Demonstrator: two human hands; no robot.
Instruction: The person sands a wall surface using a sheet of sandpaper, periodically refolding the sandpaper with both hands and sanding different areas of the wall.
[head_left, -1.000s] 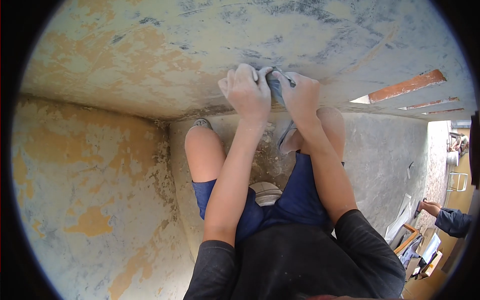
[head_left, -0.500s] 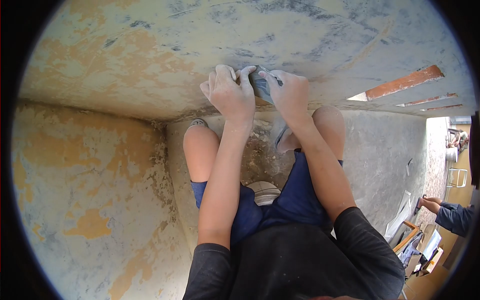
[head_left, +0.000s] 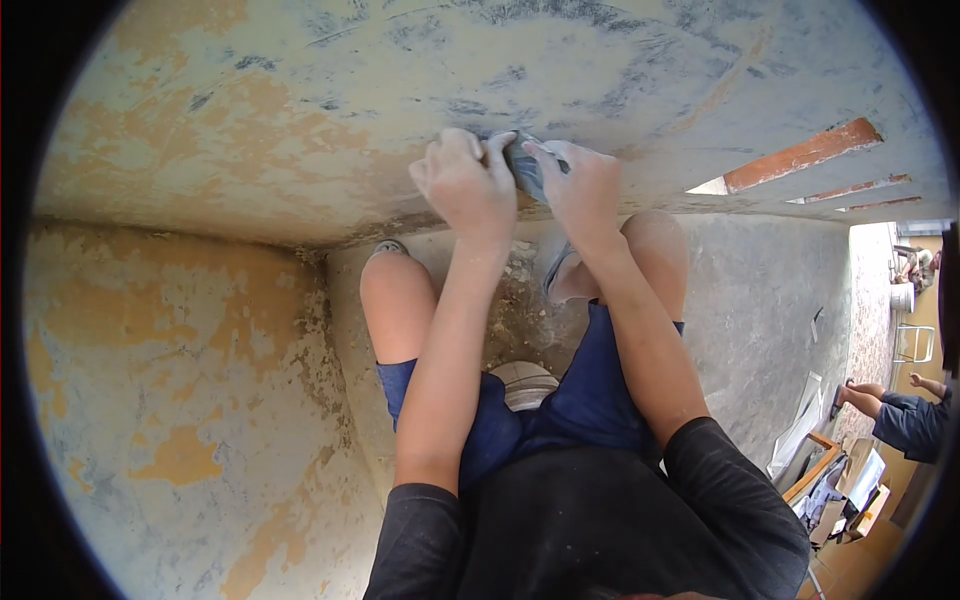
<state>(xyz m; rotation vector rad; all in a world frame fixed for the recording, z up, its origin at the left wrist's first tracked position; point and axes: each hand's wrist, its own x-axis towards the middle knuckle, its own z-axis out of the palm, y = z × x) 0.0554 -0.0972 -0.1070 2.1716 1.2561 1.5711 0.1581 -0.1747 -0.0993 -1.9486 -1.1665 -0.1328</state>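
A dark grey-green sheet (head_left: 527, 172), bent and dusty, is held between my two hands against the patchy wall (head_left: 400, 110). My left hand (head_left: 466, 180) grips its left edge, with thumb and curled fingers close to the wall. On the other side my right hand (head_left: 580, 185) pinches the sheet between thumb and fingers. Pale dust coats both hands. The sheet's face toward the wall is hidden. Dark scuff marks and orange patches cover the wall around it.
Slots with orange-red edges (head_left: 805, 155) cut the wall at right. Below me is a round white bucket (head_left: 525, 385). A side wall (head_left: 170, 370) stands at left. At far right are a person (head_left: 910, 420), a white pail (head_left: 902, 297) and piled boards (head_left: 860, 480).
My hands and the sheet have shifted left since the first frame, then slightly right since the middle one. The view has moved a little. More of the other person shows at right.
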